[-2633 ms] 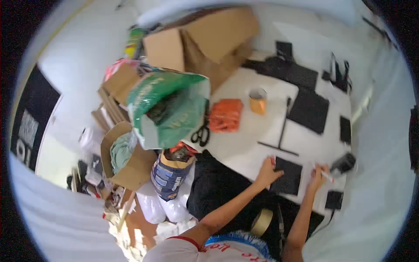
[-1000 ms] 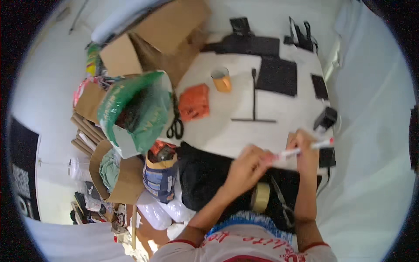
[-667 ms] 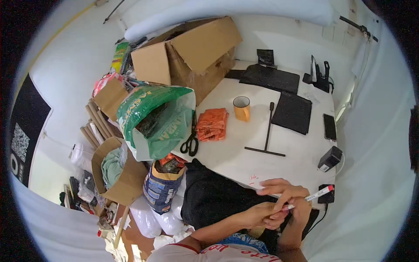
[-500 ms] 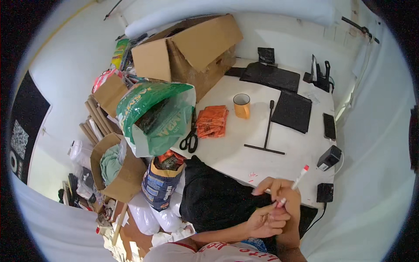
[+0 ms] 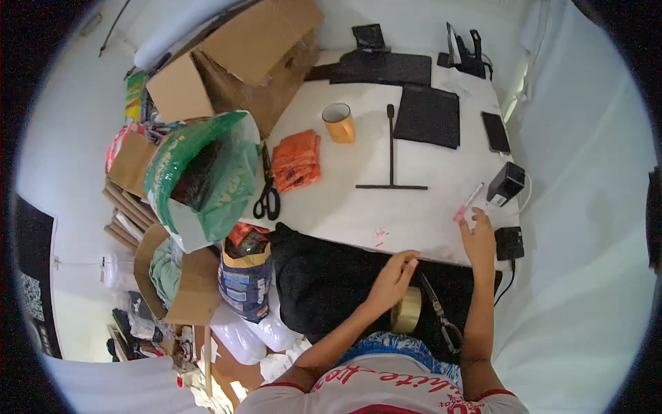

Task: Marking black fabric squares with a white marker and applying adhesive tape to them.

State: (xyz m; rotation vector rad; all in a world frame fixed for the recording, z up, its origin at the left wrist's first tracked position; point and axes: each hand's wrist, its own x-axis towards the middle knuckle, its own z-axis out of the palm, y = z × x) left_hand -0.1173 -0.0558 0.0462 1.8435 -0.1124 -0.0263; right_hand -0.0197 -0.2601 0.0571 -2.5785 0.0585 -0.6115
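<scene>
A white pen with red ends (image 5: 469, 201) lies slanted on the white table at the right. My right hand (image 5: 477, 241) is just below it, fingers apart, fingertips close to the pen's near end. Whether they still touch it is hard to see. My left hand (image 5: 392, 281) hovers at the table's front edge over black cloth (image 5: 310, 286), fingers extended and holding nothing. Between my forearms are a gold tape roll (image 5: 408, 310) and metal scissors (image 5: 442, 314) on the dark cloth. Small red marks or bits (image 5: 380, 237) show on the table near my left hand.
Black-handled scissors (image 5: 267, 190), orange packets (image 5: 296, 160), a yellow mug (image 5: 338, 124), a black T-shaped rod (image 5: 392, 159), black sheets (image 5: 427, 117), a phone (image 5: 495, 132) and a black box (image 5: 506, 184) sit on the table. A green bag (image 5: 200, 183) and cardboard boxes (image 5: 248, 41) crowd the left.
The pen, held between both hands before, now lies on the table. My hands have parted, the right reaching forward and the left moving left. The view has shifted, uncovering the tape and metal scissors.
</scene>
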